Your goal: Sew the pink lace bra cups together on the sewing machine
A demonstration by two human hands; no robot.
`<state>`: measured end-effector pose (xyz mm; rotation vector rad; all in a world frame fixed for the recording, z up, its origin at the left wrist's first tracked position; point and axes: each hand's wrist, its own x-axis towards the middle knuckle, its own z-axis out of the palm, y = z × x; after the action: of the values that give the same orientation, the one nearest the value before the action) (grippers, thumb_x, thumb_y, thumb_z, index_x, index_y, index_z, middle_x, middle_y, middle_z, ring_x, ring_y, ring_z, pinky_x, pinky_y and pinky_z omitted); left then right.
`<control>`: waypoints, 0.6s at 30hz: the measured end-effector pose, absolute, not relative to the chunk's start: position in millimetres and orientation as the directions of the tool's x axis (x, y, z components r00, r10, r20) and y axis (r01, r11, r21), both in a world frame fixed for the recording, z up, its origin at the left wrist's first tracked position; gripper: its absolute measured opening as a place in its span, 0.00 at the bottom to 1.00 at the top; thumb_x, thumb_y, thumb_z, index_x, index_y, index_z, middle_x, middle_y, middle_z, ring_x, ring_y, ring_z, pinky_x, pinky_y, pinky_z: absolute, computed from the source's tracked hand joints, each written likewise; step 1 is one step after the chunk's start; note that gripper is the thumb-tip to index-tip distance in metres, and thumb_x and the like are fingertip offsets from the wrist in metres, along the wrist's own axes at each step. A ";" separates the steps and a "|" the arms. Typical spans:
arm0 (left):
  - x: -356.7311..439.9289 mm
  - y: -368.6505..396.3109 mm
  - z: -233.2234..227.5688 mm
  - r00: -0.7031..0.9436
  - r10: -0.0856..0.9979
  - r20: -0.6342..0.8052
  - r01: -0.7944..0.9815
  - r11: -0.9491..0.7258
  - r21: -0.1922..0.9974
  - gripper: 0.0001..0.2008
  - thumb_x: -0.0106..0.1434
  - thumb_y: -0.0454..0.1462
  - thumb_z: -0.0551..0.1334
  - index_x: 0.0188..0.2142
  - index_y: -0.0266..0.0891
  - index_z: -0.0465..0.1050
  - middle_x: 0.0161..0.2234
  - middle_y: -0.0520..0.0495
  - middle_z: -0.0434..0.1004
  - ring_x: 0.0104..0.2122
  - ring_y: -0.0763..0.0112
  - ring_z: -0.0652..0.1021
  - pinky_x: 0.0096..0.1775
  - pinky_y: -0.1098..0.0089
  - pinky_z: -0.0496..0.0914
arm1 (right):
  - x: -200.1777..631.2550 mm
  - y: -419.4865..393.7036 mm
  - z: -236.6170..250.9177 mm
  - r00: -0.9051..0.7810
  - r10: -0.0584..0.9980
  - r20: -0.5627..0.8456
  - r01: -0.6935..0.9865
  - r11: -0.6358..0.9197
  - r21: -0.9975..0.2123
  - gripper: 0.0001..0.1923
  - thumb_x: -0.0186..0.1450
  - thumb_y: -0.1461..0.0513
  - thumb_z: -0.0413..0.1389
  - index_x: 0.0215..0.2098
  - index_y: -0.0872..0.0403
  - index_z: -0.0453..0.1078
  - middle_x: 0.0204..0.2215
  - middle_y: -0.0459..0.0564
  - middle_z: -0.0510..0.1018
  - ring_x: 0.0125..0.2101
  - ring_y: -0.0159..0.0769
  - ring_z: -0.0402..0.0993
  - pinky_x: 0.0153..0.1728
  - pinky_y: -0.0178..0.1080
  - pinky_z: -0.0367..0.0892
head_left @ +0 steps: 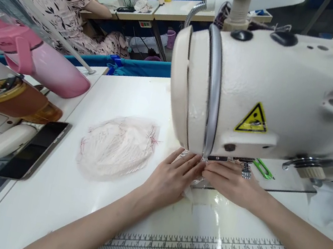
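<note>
A white sewing machine (257, 84) stands over the right part of the table. Beneath its head, my left hand (172, 177) is closed on a small piece of sheer white fabric (188, 193), back of the hand up and thumb hidden. From the other side my right hand (230, 182) comes in, its fingers pressed together on the same fabric by the needle area, the fingertips almost meeting my left ones. Most of the fabric is hidden under the hands. To the left lies a flat, sheer white bundle of cloth (117, 148) with red threads at its edges.
Bright green thread snips (263, 169) lie right of the presser area. A printed ruler strip (177, 244) runs along the front edge. At left are a phone (34, 150), an amber cup (16, 100) and a pink bottle (51, 63). Another person (55, 6) sits beyond.
</note>
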<state>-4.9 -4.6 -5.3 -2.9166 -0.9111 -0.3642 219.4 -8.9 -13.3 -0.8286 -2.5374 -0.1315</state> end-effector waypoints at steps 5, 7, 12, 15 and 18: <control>-3.6 -4.3 -4.0 0.790 0.570 0.226 0.583 -0.813 0.016 0.26 0.60 0.31 0.53 0.58 0.33 0.63 0.58 0.43 0.68 0.59 0.60 0.68 0.60 0.53 0.60 | 219.7 -7.4 -16.9 -0.720 0.537 0.440 0.572 0.818 -0.063 0.13 0.64 0.75 0.47 0.38 0.54 0.68 0.36 0.44 0.77 0.38 0.28 0.71 0.37 0.34 0.65; -3.2 -4.6 -4.6 0.786 0.581 0.210 0.592 -0.806 0.015 0.26 0.59 0.31 0.54 0.59 0.34 0.63 0.59 0.43 0.67 0.59 0.60 0.68 0.61 0.52 0.59 | 218.8 -6.1 -15.3 -0.703 0.541 0.461 0.577 0.813 -0.074 0.12 0.64 0.75 0.48 0.37 0.54 0.68 0.35 0.43 0.77 0.35 0.28 0.70 0.35 0.34 0.64; -2.8 -5.2 -6.4 0.781 0.591 0.200 0.603 -0.798 0.004 0.28 0.58 0.33 0.56 0.60 0.34 0.62 0.59 0.42 0.66 0.59 0.58 0.68 0.61 0.52 0.57 | 218.0 -3.1 -6.6 -0.684 0.497 0.535 0.593 0.805 0.010 0.09 0.64 0.73 0.50 0.33 0.54 0.68 0.29 0.41 0.76 0.29 0.27 0.68 0.31 0.36 0.60; -2.3 -5.6 -6.9 0.781 0.588 0.211 0.603 -0.798 -0.007 0.28 0.59 0.34 0.57 0.60 0.34 0.62 0.59 0.42 0.67 0.59 0.58 0.68 0.61 0.51 0.57 | 219.8 -4.9 -2.0 -0.662 0.488 0.569 0.642 0.761 0.095 0.09 0.65 0.70 0.50 0.32 0.53 0.69 0.29 0.40 0.78 0.29 0.29 0.68 0.33 0.38 0.59; -1.1 -6.3 -7.4 0.771 0.600 0.213 0.615 -0.789 -0.006 0.27 0.61 0.37 0.57 0.60 0.34 0.61 0.58 0.41 0.68 0.58 0.57 0.68 0.61 0.51 0.56 | 221.9 -8.4 -0.6 -0.626 0.532 0.570 0.695 0.712 0.100 0.10 0.66 0.69 0.50 0.34 0.51 0.70 0.34 0.41 0.79 0.31 0.30 0.71 0.35 0.39 0.59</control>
<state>-1.1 -6.3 -7.4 -2.8857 -0.9910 -0.3079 221.9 -8.4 -0.6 -0.9360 -2.4055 -0.4264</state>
